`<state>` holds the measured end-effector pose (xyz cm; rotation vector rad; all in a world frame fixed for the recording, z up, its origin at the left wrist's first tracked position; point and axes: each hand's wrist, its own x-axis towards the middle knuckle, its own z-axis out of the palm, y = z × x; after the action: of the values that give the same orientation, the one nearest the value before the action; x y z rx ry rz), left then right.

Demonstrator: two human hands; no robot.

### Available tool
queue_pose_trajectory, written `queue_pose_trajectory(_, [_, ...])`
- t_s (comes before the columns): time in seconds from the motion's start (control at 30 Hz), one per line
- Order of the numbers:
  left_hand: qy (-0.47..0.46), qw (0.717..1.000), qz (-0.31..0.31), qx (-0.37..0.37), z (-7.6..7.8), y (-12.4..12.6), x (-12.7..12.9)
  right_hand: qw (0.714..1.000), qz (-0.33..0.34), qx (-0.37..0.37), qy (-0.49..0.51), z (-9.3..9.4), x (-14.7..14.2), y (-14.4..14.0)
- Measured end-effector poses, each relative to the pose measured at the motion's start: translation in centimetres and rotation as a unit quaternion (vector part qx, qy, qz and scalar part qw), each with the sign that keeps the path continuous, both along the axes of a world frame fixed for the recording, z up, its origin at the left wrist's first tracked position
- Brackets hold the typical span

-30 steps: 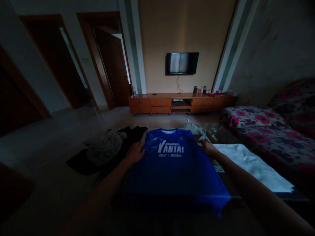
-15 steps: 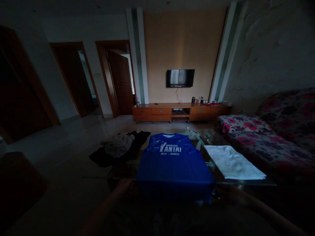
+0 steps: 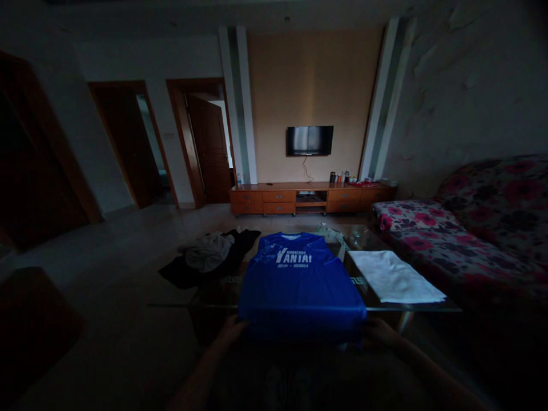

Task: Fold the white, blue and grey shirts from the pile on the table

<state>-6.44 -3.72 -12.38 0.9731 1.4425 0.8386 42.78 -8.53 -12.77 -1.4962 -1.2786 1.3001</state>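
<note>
Fingers [image 3: 242, 324] of left hand [image 3: 232, 329] and right hand [image 3: 381, 331] sit at lower corners of the blue shirt [image 3: 302, 291], too dark for me to tell whether pinching; shirt's flat on glass table [image 3: 214, 295], hem off near edge, white cloth [image 3: 396, 277] already neat, clothes pile [image 3: 206, 256] left rumpled.

Too dark to make out any grip of the left hand [image 3: 231, 330] or right hand [image 3: 381, 332] on the blue jersey [image 3: 299, 291]. Cannot identify the tiny containers [image 3: 339, 178] on the TV cabinet [image 3: 278, 197]. See the floral sofa [image 3: 505, 197] cut off at right.
</note>
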Motion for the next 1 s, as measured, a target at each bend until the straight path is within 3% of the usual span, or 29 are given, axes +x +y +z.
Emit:
queue_pose_trajectory(0.1, [-0.002, 1.000, 0.004, 0.018, 0.5, 0.2, -0.1, 1.000, 0.010, -0.015, 0.015, 0.9, 0.3, -0.7])
queue_pose_trajectory(0.2, [-0.079, 0.996, -0.019, 0.030, 2.1, -0.1, -0.4, 0.999, 0.014, -0.023, 0.025, 3.0, 0.5, -1.3])
queue_pose_trajectory(0.3, [-0.149, 0.984, -0.087, -0.033, 3.3, -1.5, -0.5, 0.996, 0.055, -0.036, 0.062, 4.8, 0.8, -2.1])
queue_pose_trajectory(0.4, [-0.131, 0.980, -0.117, -0.091, 3.6, -3.4, -0.1, 0.992, 0.084, -0.047, 0.085, 5.5, 0.7, -2.9])
queue_pose_trajectory(0.53, [-0.202, 0.972, -0.066, -0.104, 4.9, -5.1, 0.3, 0.996, -0.048, -0.042, 0.064, 5.9, 0.5, -3.7])
queue_pose_trajectory(0.63, [-0.256, 0.953, -0.091, -0.131, 7.1, -6.0, 0.0, 0.994, -0.068, -0.052, 0.062, 6.6, 0.9, -4.5])
queue_pose_trajectory(0.73, [-0.251, 0.959, -0.099, -0.091, 9.1, -7.0, -0.7, 0.998, -0.020, -0.013, 0.052, 7.6, 1.8, -5.4])
queue_pose_trajectory(0.83, [-0.238, 0.966, -0.086, -0.052, 10.0, -7.9, -1.5, 0.999, 0.017, 0.021, 0.017, 8.8, 2.3, -6.3])
queue_pose_trajectory(1.0, [-0.161, 0.986, -0.051, 0.009, 8.8, -8.2, -2.9, 0.999, -0.023, 0.017, -0.032, 10.2, 2.3, -7.7])
